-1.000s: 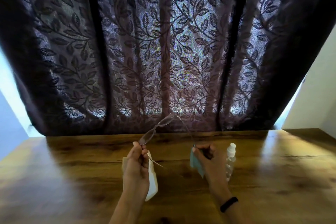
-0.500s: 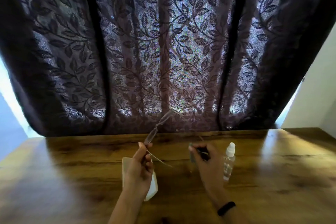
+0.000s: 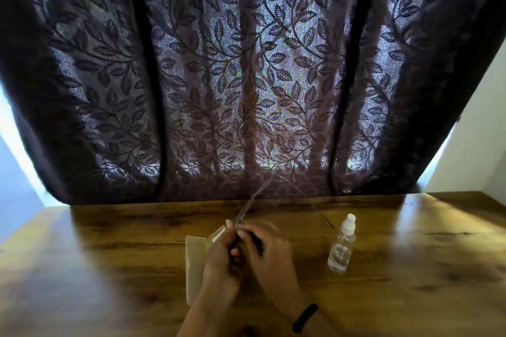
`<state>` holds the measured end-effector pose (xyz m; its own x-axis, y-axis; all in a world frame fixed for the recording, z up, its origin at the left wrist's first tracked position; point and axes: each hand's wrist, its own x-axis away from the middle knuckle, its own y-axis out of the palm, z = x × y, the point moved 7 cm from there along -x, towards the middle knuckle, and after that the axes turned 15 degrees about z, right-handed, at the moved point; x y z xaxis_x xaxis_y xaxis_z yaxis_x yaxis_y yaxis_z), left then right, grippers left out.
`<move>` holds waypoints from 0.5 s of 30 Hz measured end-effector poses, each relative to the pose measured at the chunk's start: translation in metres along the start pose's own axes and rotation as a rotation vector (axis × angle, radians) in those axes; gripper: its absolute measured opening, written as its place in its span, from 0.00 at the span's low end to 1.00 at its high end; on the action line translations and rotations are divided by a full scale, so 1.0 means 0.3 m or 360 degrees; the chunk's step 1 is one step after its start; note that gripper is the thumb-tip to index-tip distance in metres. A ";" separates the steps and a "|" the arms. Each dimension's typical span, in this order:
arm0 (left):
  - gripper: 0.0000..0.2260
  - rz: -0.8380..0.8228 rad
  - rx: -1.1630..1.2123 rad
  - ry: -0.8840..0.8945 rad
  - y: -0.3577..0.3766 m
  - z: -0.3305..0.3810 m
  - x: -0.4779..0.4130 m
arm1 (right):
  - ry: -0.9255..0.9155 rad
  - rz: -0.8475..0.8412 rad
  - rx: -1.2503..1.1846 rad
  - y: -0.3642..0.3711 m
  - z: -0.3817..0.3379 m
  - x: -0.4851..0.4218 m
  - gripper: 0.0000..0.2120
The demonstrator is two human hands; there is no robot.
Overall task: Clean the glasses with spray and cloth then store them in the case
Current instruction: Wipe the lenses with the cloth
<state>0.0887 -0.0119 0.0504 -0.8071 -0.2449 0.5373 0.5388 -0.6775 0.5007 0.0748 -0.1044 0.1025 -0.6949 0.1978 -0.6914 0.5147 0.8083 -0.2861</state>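
The thin-framed glasses (image 3: pixel 247 206) are held up over the wooden table (image 3: pixel 410 268), seen nearly edge-on. My left hand (image 3: pixel 221 257) pinches their lower end. My right hand (image 3: pixel 271 254) sits right against it, fingers curled on a dark temple tip of the glasses. The other temple sticks out free to the right, toward the spray bottle. The cream case (image 3: pixel 194 268) lies open on the table under my left hand. A clear spray bottle (image 3: pixel 342 246) with a white cap stands upright to the right of my hands. No cloth is visible.
A dark leaf-patterned curtain (image 3: pixel 246 76) hangs along the table's far edge, with light behind it. A white wall (image 3: pixel 479 131) rises at the right. A black band circles my right wrist (image 3: pixel 305 317).
My right hand has moved left to meet my left hand at the glasses. The teal cloth it held a second ago is out of sight. The glasses have turned edge-on.
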 end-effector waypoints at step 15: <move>0.13 0.0041 -0.0033 -0.0072 0.000 -0.011 0.018 | -0.0163 -0.0348 0.0192 0.034 -0.005 0.025 0.11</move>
<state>0.0835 -0.0157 0.0511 -0.7810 -0.2309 0.5803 0.5538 -0.6855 0.4726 0.0741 -0.0940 0.0953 -0.7449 -0.0363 -0.6662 0.4182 0.7527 -0.5086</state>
